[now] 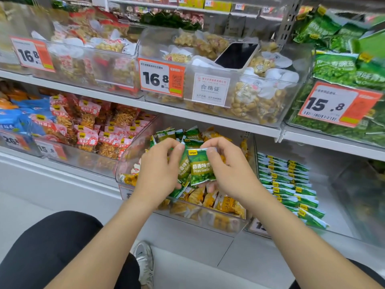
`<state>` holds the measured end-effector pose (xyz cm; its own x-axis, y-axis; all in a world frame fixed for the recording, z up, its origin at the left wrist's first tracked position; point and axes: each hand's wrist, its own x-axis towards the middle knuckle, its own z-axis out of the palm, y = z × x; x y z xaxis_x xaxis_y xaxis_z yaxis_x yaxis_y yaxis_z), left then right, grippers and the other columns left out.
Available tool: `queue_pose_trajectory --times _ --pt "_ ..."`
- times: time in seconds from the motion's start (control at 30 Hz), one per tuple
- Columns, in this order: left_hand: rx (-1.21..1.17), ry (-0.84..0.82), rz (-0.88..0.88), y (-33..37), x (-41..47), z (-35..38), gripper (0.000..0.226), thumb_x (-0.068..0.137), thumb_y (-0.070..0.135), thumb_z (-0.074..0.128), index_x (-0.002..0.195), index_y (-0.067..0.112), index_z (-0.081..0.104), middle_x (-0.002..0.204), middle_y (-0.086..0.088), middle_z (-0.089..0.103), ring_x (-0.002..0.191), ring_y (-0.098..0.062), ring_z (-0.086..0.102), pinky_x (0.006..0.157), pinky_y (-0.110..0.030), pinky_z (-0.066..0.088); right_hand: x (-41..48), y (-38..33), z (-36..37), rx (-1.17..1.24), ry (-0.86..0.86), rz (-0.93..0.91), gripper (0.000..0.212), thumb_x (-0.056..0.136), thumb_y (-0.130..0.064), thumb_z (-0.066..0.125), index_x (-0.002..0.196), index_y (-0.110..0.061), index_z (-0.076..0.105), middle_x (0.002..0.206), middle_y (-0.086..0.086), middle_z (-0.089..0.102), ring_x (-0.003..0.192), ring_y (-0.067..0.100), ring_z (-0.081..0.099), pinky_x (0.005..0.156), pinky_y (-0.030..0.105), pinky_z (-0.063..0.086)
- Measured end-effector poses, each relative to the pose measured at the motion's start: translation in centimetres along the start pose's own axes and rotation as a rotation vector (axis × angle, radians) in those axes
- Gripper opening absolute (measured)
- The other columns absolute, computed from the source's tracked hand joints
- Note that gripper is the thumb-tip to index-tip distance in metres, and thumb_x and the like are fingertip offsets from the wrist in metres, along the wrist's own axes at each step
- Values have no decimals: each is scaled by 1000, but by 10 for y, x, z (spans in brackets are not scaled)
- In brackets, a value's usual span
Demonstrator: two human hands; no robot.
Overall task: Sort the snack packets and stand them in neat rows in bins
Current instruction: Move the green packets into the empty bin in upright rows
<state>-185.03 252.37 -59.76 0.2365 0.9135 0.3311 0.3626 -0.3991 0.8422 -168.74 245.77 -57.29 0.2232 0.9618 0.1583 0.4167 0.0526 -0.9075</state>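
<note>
we hold a small stack of green pea packets point(201, 168) over the mixed bin point(127, 157) of yellow packets point(208, 199). our left hand point(158, 165) pinches its left side, our right hand point(228, 172) pinches the top corner, fingers curled. we should tap the edges even, then carry it right to the green rows point(289, 184). the shelf point(208, 119) hangs low above, so stay low. that right bin point(337, 205) has bare room on its right.

Two white shelf tiers, clear bins standing on both.
Lower shelf point(183, 230): middle bin point(227, 226) directly under my left hand point(158, 163) and right hand point(229, 165); right bin point(337, 209) with green packets point(291, 184) just right of them; left bin point(87, 161) on their left. Upper shelf point(208, 119), above them: upper bins point(116, 67).
</note>
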Motion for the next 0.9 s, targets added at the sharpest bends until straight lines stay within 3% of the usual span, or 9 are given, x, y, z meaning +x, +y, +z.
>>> queue_pose_trajectory --times 0.07,0.17,0.27,0.33,0.43,0.6,0.7,0.8,0.9 --pt "-231 -109 -151 10 -5 3 23 109 33 53 100 23 72 88 -5 70 71 -17 74 50 -38 62 -7 0 -9 4 -46 -8 11 109 -32 52 116 -31 61 107 9 65 66 33 73 58 54 62" --pt "-456 -203 -323 19 -9 6 25 108 34 57 110 20 77 104 -11 74 88 -17 74 66 -41 65 -13 3 -23 13 -74 6 18 102 -31 67 119 -36 64 113 6 65 91 30 74 72 48 65" --pt "-585 -325 -376 26 -12 7 34 103 41 62 112 12 78 107 -6 80 95 -21 76 81 -38 64 -21 8 -39 18 -42 20 20 98 -29 74 116 -35 66 117 7 66 90 27 76 74 41 65" --pt "-582 -384 -308 31 -17 9 28 95 36 72 113 16 78 104 6 81 96 -10 76 90 -37 62 -24 11 -48 3 -12 28 22 97 -27 75 117 -28 65 118 9 66 87 26 77 75 41 65" --pt "-520 -497 -181 31 -22 19 47 78 18 89 123 21 74 112 0 80 107 -17 76 93 -30 61 -30 15 -60 1 -41 30 25 98 -29 72 119 -23 59 119 10 66 91 32 76 78 50 65" --pt "-456 -512 -62 38 -26 43 52 79 5 89 125 22 70 112 0 80 103 -20 75 97 -37 59 -45 26 -90 -250 -250 -5 47 100 -57 52 143 -45 35 123 -8 67 106 24 68 92 51 58" --pt "-447 -528 -25 49 -28 60 52 83 -5 83 125 18 62 110 -2 80 98 -19 76 94 -41 59 -51 23 -114 -287 -250 -92 38 100 -43 69 135 -38 56 119 -13 71 108 13 69 93 47 58" --pt "-308 -481 94 56 -29 81 50 83 3 86 119 27 61 109 2 77 94 -26 75 87 -50 62 -56 24 -141 -413 -155 -119 40 81 -49 89 112 -33 70 106 -13 76 99 10 72 84 45 59" --pt "-195 -469 172 65 -34 102 53 81 13 90 121 32 61 120 4 70 94 -16 75 84 -40 64 -62 29 -161 -548 -130 -131 38 77 -49 90 107 -33 73 99 -16 75 92 5 67 75 26 50"
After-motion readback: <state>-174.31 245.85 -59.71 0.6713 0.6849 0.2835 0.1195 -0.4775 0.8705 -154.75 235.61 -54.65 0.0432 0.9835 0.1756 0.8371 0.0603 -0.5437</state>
